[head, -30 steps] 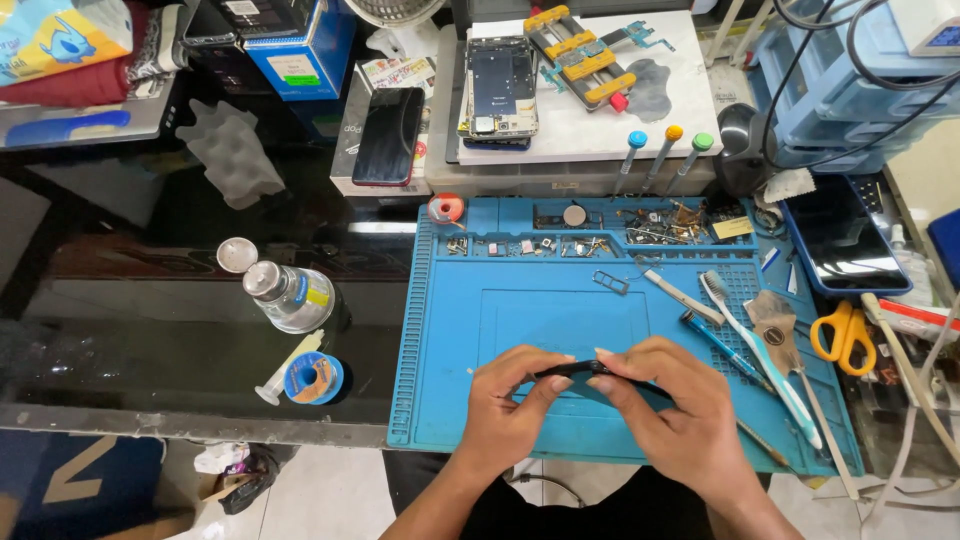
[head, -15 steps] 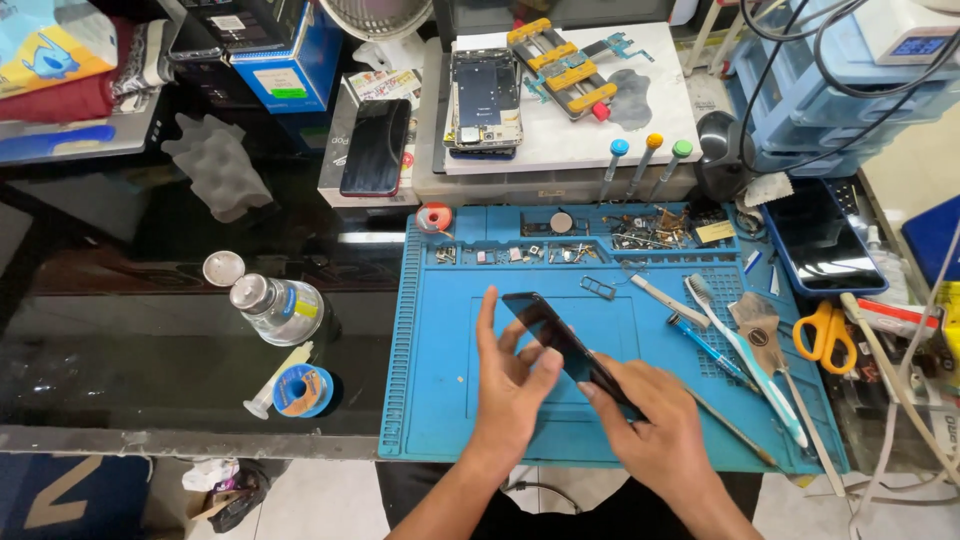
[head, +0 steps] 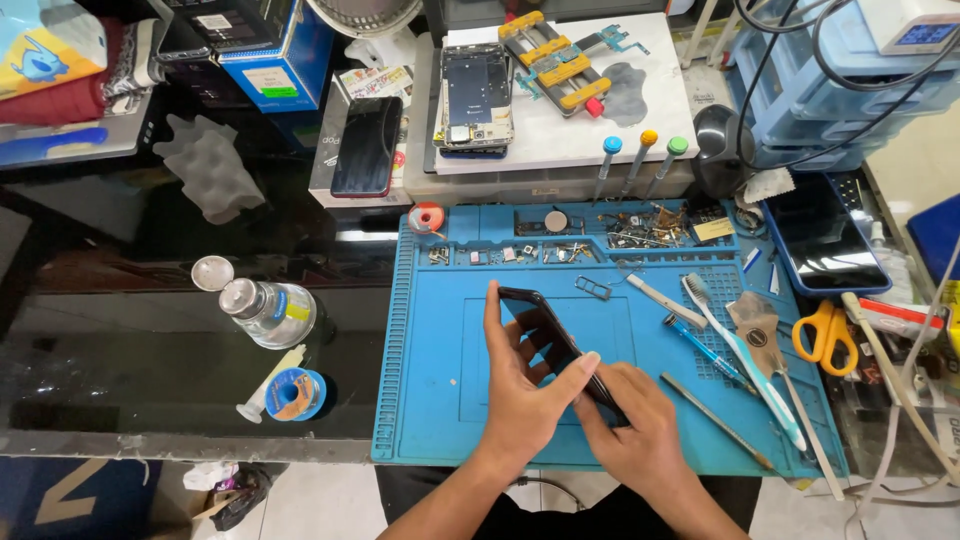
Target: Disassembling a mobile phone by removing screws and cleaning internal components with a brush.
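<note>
A thin black phone (head: 548, 335) stands tilted on its edge over the blue work mat (head: 430, 400). My left hand (head: 522, 385) grips it from the left, fingers spread along its upper side and thumb across the lower part. My right hand (head: 632, 425) pinches the phone's lower end from the right, and its fingers hide that end. Both hands sit near the mat's front edge.
On the mat's right lie a toothbrush (head: 745, 360), a blue pen tool (head: 705, 350), a metal rod (head: 715, 405) and orange scissors (head: 825, 335). Small parts fill the mat's top trays (head: 600, 235). A glass bottle (head: 268, 310) and a solder spool (head: 295, 393) stand left. An opened phone (head: 477, 95) lies behind.
The phone was held flat and low between both hands, then raised and tilted up on its edge. My left hand's fingers have spread along it while my right hand stays at its lower end.
</note>
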